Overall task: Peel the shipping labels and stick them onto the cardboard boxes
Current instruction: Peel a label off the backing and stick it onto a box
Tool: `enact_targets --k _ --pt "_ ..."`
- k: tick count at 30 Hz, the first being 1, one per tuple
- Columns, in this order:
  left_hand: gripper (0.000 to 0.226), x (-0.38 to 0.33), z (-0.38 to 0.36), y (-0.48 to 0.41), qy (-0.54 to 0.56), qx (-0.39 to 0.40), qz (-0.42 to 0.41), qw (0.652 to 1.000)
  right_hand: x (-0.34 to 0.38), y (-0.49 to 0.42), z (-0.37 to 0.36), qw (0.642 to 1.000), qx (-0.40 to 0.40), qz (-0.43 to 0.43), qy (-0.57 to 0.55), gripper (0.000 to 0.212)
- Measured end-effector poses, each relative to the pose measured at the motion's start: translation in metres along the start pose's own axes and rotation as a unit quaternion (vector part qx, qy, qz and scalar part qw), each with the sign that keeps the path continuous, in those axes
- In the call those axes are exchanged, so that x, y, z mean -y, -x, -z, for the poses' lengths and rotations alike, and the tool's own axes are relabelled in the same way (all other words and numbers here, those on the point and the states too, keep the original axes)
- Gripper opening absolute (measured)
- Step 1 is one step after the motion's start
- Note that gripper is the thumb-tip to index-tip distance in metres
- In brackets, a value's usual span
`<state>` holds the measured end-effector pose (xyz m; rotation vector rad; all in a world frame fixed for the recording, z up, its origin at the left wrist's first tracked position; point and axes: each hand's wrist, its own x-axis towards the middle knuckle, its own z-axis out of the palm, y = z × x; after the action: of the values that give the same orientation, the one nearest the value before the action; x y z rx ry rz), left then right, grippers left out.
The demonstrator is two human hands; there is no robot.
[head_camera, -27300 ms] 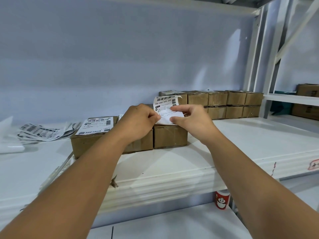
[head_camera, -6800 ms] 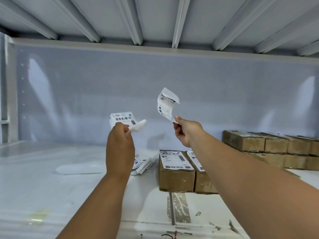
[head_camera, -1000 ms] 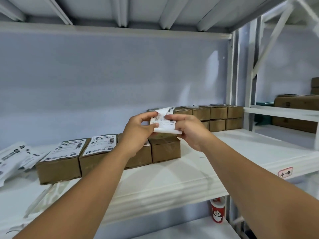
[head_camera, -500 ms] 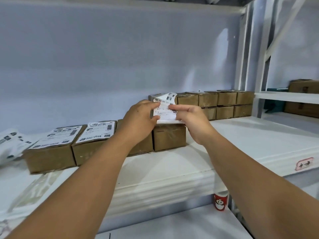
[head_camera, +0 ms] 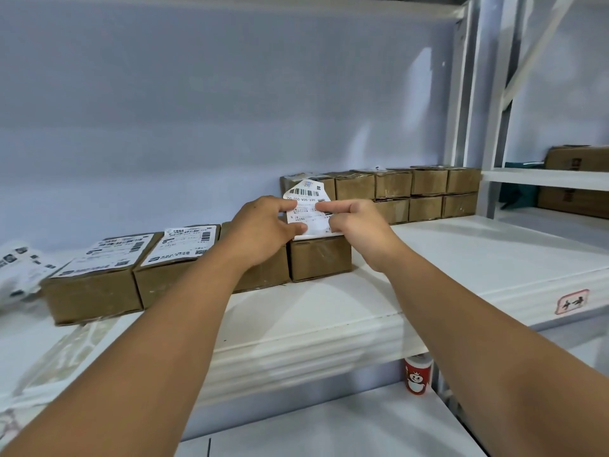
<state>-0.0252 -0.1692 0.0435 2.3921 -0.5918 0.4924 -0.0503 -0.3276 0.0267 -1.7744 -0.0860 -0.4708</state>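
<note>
1. The left hand (head_camera: 263, 229) and right hand (head_camera: 359, 225) are close together. Each pinches a side of one label (head_camera: 304, 206) between thumb and fingers.
2. The label is held upright, barcode at the top, just above a bare box (head_camera: 319, 258) on the shelf (head_camera: 329, 311).
3. Further left in the same row stand two labelled boxes (head_camera: 95, 278).
4. Loose labels (head_camera: 19, 268) lie at the far left.
5. Stacked boxes (head_camera: 412, 192) stand at the back right.
6. A red cup (head_camera: 418, 374) stands below the shelf.
</note>
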Motion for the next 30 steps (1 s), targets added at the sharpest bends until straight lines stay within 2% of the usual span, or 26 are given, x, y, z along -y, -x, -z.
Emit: enact_targets --k 7,30 --pt "0.053 -0.0001 -0.0023 -0.0007 -0.047 -0.004 -0.028 0.998 -0.0005 0.0006 -0.0011 1.000 0.001 0.005 0.006 0.041" --pt "0.056 -0.0007 -0.0038 0.0001 -0.090 -0.003 -0.054 0.994 0.0004 0.0013 -0.0007 0.998 -0.006 0.022 0.055 0.046"
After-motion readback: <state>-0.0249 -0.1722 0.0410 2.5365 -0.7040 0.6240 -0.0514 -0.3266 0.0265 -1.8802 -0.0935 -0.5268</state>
